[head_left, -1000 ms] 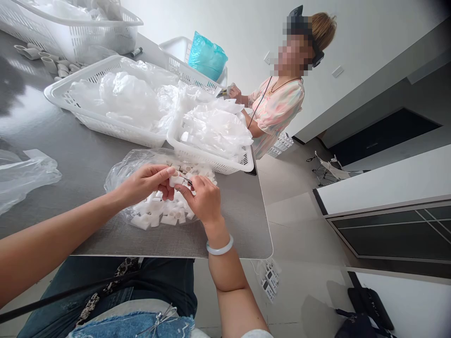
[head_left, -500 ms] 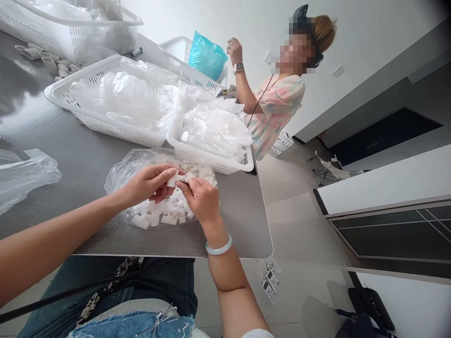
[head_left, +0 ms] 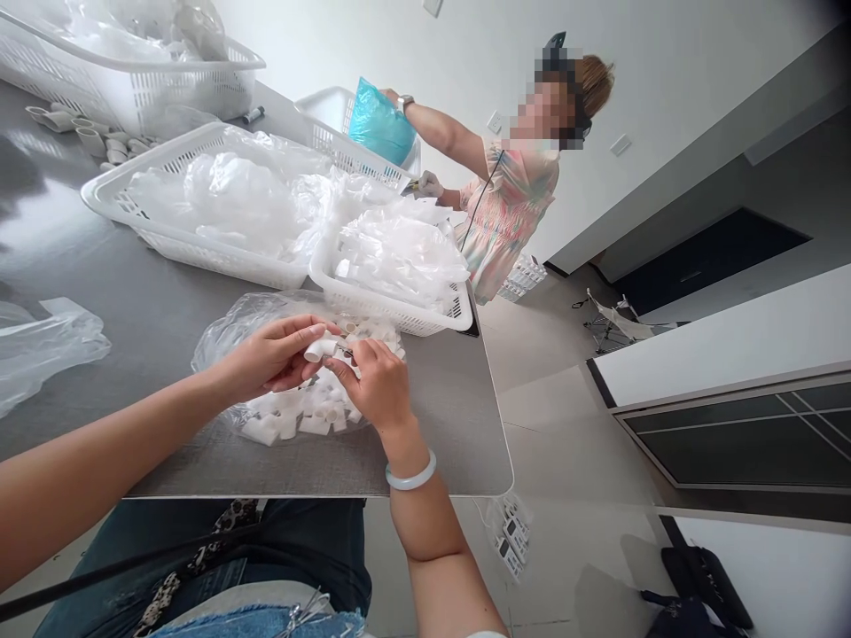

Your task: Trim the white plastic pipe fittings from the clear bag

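Note:
My left hand [head_left: 289,350] is closed around a white plastic pipe elbow [head_left: 317,349], gripping it between thumb and fingers. At the elbow's right end, my right hand [head_left: 378,377] pinches a small dark-bladed tool [head_left: 344,348], its tip touching the fitting's edge. Most of that tool is hidden by the fingers, so its exact kind does not show. Beneath both hands, many loose white pipe fittings [head_left: 325,416] lie heaped on a spread clear plastic bag [head_left: 230,332].
White plastic baskets [head_left: 199,257] filled with clear bags stand behind the heap. Grey pipe pieces [head_left: 89,133] lie at the far left, and another clear bag [head_left: 57,350] lies near the left edge. A co-worker [head_left: 509,204] stands across the table, one hand at a blue bag [head_left: 378,124].
The elbow has turned in my left hand, so its open end now faces down toward me. The co-worker's raised hand has lowered onto the blue bag.

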`<action>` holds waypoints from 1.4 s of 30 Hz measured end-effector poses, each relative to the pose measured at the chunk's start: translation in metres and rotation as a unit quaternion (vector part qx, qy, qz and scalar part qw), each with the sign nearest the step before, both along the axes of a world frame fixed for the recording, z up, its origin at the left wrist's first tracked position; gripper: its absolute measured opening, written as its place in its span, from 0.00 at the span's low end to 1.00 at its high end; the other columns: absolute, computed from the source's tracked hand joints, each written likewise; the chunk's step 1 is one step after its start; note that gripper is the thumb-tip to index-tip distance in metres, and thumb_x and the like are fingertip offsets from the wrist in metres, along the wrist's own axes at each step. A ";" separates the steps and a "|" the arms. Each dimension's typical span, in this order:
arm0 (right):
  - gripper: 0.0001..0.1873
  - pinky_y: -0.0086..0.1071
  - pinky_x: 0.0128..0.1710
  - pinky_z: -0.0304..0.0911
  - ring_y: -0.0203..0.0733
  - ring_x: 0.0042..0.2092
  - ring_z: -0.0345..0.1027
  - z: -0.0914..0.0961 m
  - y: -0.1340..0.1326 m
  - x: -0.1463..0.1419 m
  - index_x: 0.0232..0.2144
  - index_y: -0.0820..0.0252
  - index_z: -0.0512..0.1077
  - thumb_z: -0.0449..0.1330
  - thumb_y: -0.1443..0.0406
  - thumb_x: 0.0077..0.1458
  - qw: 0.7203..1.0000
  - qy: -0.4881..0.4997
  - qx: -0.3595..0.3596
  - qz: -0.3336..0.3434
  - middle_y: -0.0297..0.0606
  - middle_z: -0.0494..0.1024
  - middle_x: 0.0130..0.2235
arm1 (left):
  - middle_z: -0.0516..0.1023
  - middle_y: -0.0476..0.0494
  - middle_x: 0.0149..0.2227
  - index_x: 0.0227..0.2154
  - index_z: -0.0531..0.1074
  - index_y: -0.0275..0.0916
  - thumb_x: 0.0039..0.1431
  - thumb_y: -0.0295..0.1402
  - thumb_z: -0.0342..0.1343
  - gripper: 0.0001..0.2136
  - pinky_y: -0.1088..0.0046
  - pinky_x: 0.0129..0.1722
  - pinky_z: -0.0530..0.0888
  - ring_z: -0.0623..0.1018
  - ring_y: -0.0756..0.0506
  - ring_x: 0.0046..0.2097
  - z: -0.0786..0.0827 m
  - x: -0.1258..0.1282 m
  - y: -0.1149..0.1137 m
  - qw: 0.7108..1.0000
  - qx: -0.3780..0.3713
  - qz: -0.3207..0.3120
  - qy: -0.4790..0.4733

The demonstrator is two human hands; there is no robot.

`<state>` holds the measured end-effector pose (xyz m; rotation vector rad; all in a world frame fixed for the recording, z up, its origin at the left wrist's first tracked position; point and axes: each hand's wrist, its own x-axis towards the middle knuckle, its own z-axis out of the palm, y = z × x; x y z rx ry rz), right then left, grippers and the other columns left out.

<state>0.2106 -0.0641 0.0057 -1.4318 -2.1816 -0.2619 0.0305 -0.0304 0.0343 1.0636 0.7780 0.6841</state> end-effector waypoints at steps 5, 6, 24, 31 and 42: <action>0.31 0.26 0.28 0.52 0.34 0.30 0.66 -0.002 0.001 0.001 0.30 0.60 0.71 0.41 0.46 0.68 1.000 0.017 0.010 0.005 0.34 0.72 0.25 | 0.73 0.50 0.19 0.44 0.74 0.39 0.63 0.46 0.54 0.16 0.74 0.11 0.52 0.63 0.53 0.12 -0.011 -0.004 0.009 0.999 -0.005 -0.043 -0.016; 0.31 0.26 0.27 0.51 0.34 0.29 0.65 -0.002 0.001 0.001 0.29 0.59 0.71 0.40 0.46 0.68 1.000 0.020 0.014 -0.002 0.34 0.71 0.24 | 0.74 0.50 0.21 0.46 0.74 0.39 0.61 0.46 0.56 0.17 0.75 0.12 0.54 0.67 0.52 0.14 -0.012 -0.005 0.010 0.998 0.001 -0.051 -0.024; 0.30 0.28 0.26 0.50 0.35 0.28 0.62 -0.006 0.002 0.000 0.27 0.58 0.70 0.42 0.46 0.68 0.999 0.003 0.031 -0.032 0.33 0.68 0.22 | 0.76 0.46 0.21 0.29 0.72 0.37 0.61 0.43 0.57 0.13 0.75 0.13 0.62 0.75 0.49 0.18 -0.003 0.002 0.005 1.000 0.012 -0.022 -0.008; 0.29 0.28 0.26 0.49 0.33 0.26 0.61 -0.005 0.001 0.000 0.22 0.58 0.67 0.45 0.50 0.69 0.999 -0.003 0.044 -0.013 0.32 0.67 0.21 | 0.78 0.44 0.23 0.29 0.72 0.36 0.61 0.49 0.58 0.19 0.75 0.14 0.63 0.76 0.48 0.20 -0.009 -0.001 0.006 1.000 0.001 -0.018 0.001; 0.32 0.28 0.24 0.47 0.32 0.25 0.60 -0.005 0.001 -0.004 0.22 0.58 0.67 0.42 0.46 0.68 1.000 -0.019 0.013 -0.015 0.31 0.65 0.20 | 0.76 0.39 0.18 0.20 0.74 0.35 0.67 0.52 0.48 0.28 0.73 0.20 0.69 0.74 0.48 0.19 -0.017 0.001 0.004 0.994 0.071 -0.001 0.077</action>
